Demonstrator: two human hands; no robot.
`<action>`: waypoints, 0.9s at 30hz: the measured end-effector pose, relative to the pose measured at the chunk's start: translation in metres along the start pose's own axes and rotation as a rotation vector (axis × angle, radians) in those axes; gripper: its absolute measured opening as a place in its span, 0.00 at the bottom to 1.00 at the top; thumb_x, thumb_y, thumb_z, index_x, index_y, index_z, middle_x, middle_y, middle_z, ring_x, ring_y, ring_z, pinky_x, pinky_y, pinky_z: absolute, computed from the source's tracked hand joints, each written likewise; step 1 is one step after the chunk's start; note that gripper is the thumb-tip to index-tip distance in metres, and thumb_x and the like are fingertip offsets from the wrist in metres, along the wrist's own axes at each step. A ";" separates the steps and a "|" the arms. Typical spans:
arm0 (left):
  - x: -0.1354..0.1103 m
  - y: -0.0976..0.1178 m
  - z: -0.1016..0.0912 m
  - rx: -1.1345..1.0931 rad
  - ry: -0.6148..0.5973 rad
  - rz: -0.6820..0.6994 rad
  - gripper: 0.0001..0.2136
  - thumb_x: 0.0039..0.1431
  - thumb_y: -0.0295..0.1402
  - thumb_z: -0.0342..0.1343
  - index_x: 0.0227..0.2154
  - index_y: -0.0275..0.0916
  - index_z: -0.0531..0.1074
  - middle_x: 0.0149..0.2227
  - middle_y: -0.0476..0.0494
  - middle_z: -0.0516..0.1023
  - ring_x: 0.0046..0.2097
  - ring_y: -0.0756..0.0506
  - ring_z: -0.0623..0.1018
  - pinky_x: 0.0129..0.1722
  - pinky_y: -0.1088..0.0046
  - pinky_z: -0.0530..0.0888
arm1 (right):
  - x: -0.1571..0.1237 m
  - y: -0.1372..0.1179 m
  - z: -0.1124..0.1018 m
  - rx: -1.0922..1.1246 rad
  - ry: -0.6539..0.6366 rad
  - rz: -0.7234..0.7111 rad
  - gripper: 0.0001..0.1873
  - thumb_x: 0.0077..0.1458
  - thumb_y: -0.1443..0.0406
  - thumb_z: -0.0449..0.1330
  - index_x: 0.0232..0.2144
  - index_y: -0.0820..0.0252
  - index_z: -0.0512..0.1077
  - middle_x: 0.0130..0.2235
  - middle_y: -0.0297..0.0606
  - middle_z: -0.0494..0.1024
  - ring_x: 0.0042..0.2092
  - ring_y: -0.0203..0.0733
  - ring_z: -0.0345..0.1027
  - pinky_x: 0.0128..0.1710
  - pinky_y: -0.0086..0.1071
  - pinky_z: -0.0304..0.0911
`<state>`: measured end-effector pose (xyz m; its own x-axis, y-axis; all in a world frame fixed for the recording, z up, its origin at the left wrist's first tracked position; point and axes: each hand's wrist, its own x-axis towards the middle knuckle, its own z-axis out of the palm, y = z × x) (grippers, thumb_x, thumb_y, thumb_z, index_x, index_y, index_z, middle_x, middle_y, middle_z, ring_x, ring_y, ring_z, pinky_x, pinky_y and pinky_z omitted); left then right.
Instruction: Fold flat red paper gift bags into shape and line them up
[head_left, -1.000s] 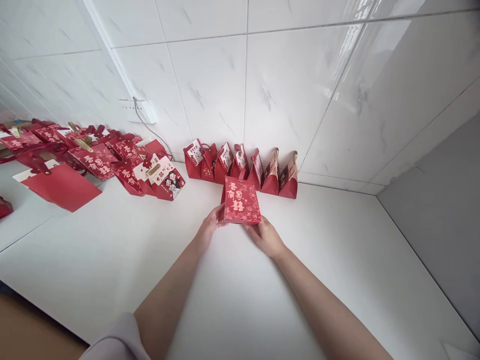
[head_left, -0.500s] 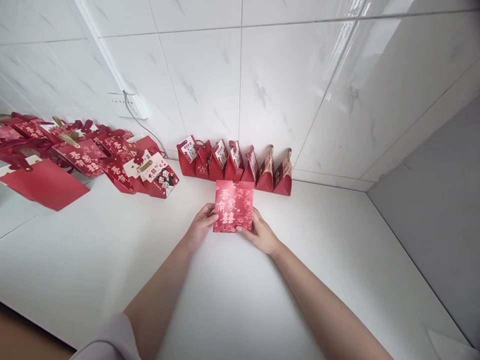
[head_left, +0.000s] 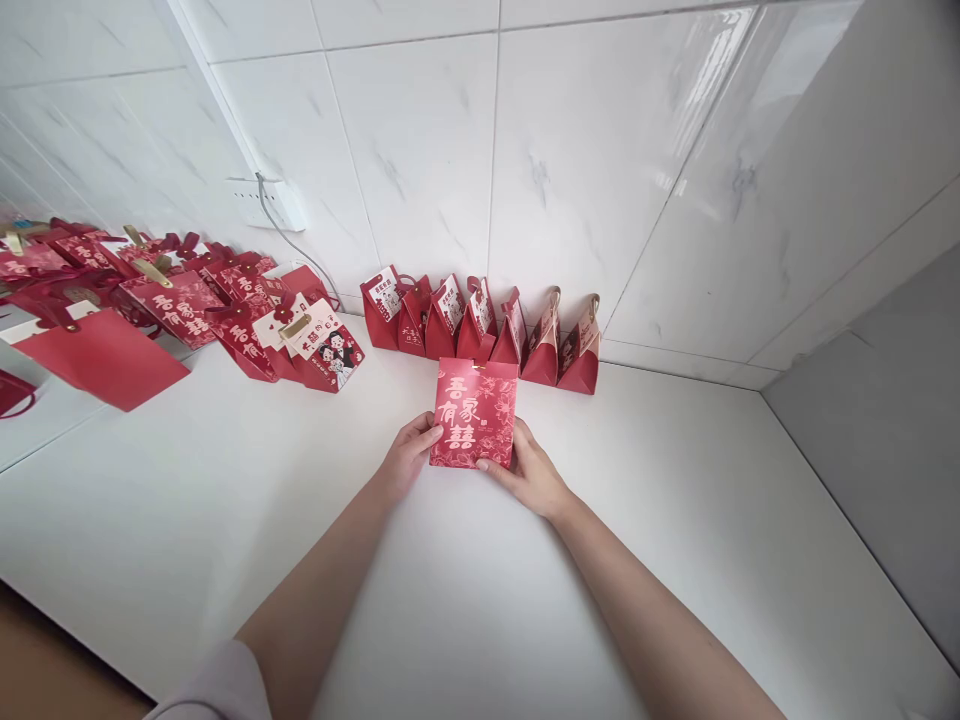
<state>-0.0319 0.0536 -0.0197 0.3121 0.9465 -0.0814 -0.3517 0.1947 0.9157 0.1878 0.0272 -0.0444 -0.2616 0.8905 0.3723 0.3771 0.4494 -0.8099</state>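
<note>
We've pulled the flat red paper bag closer and squared it; left hand and right hand pinch its lower corners.

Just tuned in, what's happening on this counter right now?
A person grips a flat red paper gift bag by its lower corners, left hand on one side and right hand on the other, low over the white countertop. Just behind it, a row of small red folded gift pouches stands against the white tiled wall. Farther left lies a heap of larger red paper bags, below a white wall socket.
</note>
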 end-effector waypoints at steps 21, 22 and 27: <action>0.003 -0.015 0.011 0.242 -0.034 0.290 0.31 0.52 0.52 0.62 0.57 0.43 0.69 0.66 0.40 0.62 0.66 0.34 0.61 0.62 0.59 0.63 | -0.008 0.000 0.006 -0.247 0.327 -0.259 0.19 0.68 0.65 0.50 0.57 0.43 0.67 0.53 0.39 0.73 0.53 0.47 0.72 0.54 0.45 0.72; 0.001 -0.014 0.012 0.264 -0.089 0.275 0.31 0.52 0.51 0.62 0.57 0.43 0.69 0.66 0.39 0.62 0.66 0.33 0.61 0.63 0.58 0.63 | -0.008 -0.001 0.006 -0.256 0.316 -0.275 0.19 0.68 0.65 0.50 0.57 0.42 0.67 0.54 0.39 0.73 0.53 0.47 0.71 0.55 0.45 0.71; -0.005 -0.008 0.018 0.280 -0.162 0.178 0.25 0.58 0.43 0.60 0.57 0.43 0.68 0.58 0.40 0.72 0.61 0.35 0.69 0.61 0.58 0.64 | -0.008 -0.004 0.007 -0.228 0.225 -0.295 0.26 0.67 0.65 0.52 0.64 0.44 0.55 0.57 0.40 0.72 0.54 0.47 0.71 0.53 0.46 0.71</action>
<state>-0.0153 0.0424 -0.0197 0.4114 0.9018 0.1322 -0.1651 -0.0689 0.9839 0.1820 0.0175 -0.0478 -0.1971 0.7033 0.6830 0.5082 0.6691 -0.5422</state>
